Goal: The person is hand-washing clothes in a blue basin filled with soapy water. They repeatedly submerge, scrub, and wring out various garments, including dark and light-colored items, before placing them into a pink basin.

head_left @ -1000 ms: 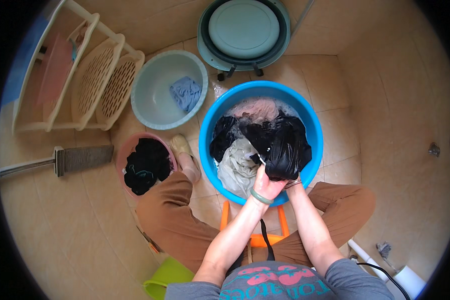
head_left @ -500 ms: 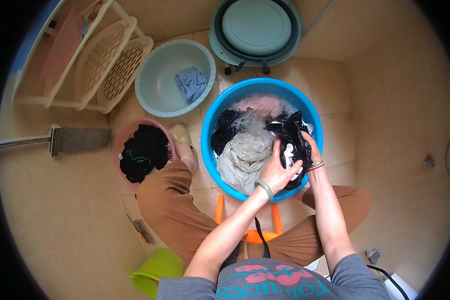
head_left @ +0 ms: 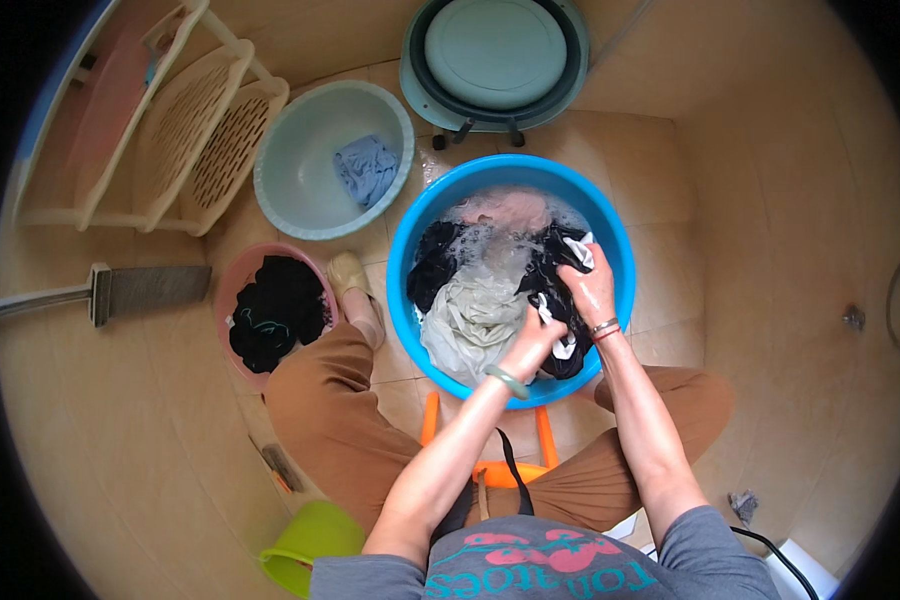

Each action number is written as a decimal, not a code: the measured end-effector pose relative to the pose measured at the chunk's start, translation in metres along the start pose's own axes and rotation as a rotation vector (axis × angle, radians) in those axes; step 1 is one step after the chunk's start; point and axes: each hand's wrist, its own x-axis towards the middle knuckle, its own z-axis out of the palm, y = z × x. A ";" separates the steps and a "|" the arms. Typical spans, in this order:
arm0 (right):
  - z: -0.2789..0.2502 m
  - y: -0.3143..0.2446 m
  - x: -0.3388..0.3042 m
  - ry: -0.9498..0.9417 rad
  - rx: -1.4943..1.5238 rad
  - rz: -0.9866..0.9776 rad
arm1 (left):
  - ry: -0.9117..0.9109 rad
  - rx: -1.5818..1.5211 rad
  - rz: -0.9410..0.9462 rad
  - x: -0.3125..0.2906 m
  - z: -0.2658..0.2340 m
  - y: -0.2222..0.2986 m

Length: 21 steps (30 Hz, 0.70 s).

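Observation:
A wet black-and-white garment (head_left: 544, 270) lies partly in the soapy water on the right side of a large blue basin (head_left: 622, 235). My left hand (head_left: 537, 343) is closed on its near part, where a white patch shows beside the fingers. Farther off and to the right, my right hand (head_left: 590, 288) grips another part, with white fabric at its fingertips. Left of my hands a pale grey-white cloth (head_left: 473, 318) bulges out of the water. A dark cloth (head_left: 433, 265) sits against the left wall, and a pink cloth (head_left: 507, 209) is at the far side among suds.
A pale green basin (head_left: 280, 190) holds a blue cloth (head_left: 367, 170). Black clothes (head_left: 278, 310) fill a pink basin (head_left: 232, 280). At the back stands a folded round tub (head_left: 495, 55). A cream rack (head_left: 210, 130), a brush (head_left: 155, 288) and a lime-green bucket (head_left: 315, 545) are on the left.
The black-and-white garment, bunched up between my hands before, is now lower and spread in the basin. My right hand has moved left; my left hand has shifted slightly down. The whole view has shifted a little.

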 end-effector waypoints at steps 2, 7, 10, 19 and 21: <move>-0.018 0.019 0.016 -0.011 0.086 0.145 | -0.220 -0.428 -0.037 -0.020 0.012 0.038; -0.014 -0.008 0.018 -0.298 0.547 0.293 | 0.006 -0.169 0.142 -0.006 0.023 0.024; -0.033 0.006 0.013 -0.534 1.003 0.334 | -0.065 -0.601 -0.029 -0.009 0.017 0.037; 0.013 0.091 -0.061 -0.110 1.163 0.335 | -0.193 -1.360 -0.179 -0.016 0.032 0.045; 0.011 0.078 -0.057 -0.269 1.320 0.327 | -0.074 -1.390 -0.143 -0.024 0.041 0.044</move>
